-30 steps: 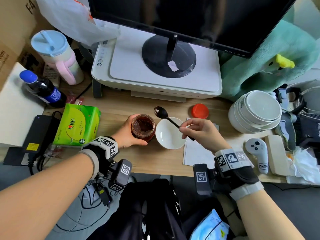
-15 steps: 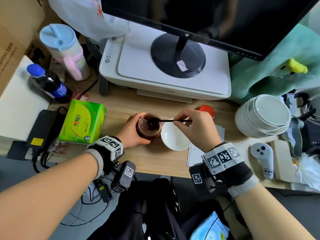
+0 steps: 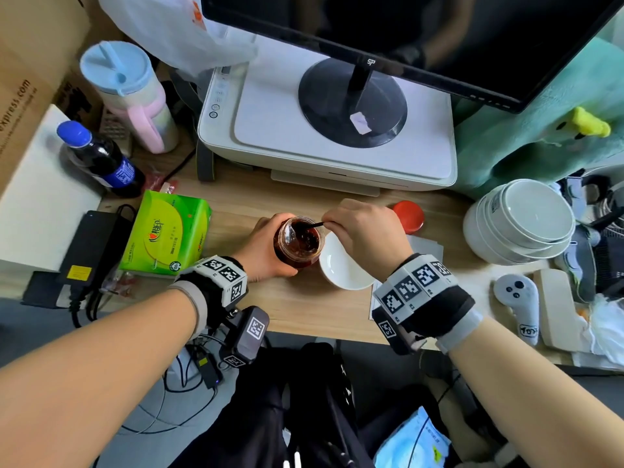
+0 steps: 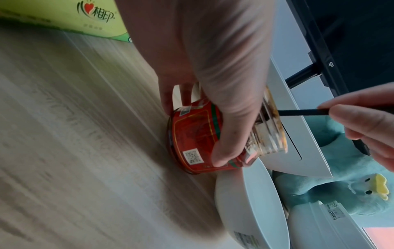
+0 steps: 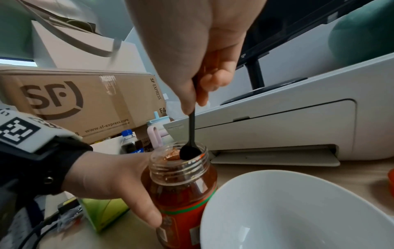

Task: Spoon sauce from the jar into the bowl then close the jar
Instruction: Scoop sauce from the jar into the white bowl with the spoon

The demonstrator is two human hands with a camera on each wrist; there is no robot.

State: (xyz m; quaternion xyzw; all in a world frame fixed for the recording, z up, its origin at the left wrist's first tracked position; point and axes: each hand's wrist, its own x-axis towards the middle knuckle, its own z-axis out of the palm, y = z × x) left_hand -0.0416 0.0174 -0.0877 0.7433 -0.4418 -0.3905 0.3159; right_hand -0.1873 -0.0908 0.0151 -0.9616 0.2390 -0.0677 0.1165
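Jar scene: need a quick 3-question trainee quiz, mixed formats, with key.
1. True or false: the red lid is screwed onto the jar.
2. Where is the spoon bowl right now? A) resting in the white bowl B) inside the jar mouth C) lying on the desk
3. Fill in: the left hand grips the ____ while the right hand pinches the spoon handle.

Key
1. False: the lid lies on the desk behind the right hand; the jar is open.
2. B
3. jar
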